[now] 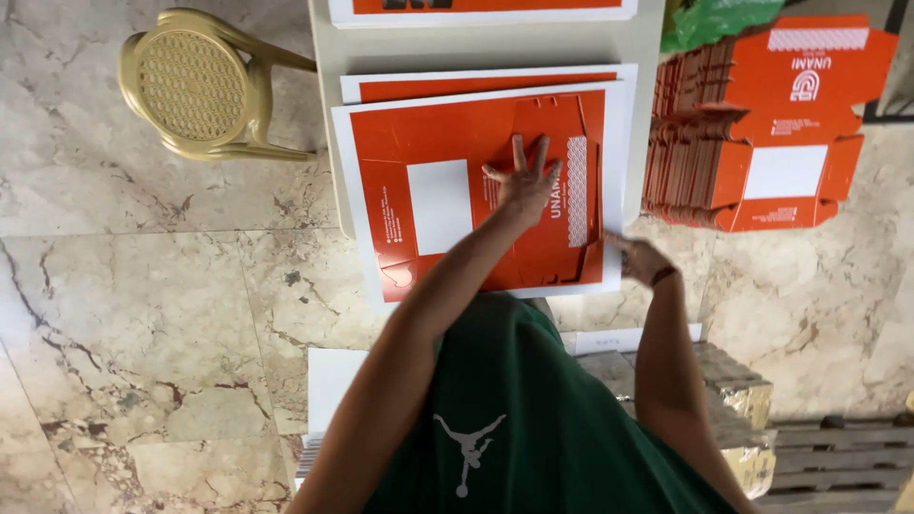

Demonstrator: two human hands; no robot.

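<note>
On a pale table (pixel 476 52) at twelve o'clock lies an orange printed cardboard sheet (pixel 447 190), with the left hand (pixel 526 181) pressed flat on it, fingers spread open, while the right hand (pixel 640 259) pinches its edge at four o'clock.

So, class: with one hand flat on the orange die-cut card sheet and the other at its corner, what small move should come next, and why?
Probably peel the die-cut panel away from the near right corner. The left hand presses flat on the orange printed cardboard sheet, pinning it, while the right hand pinches its white margin at that corner.
</note>
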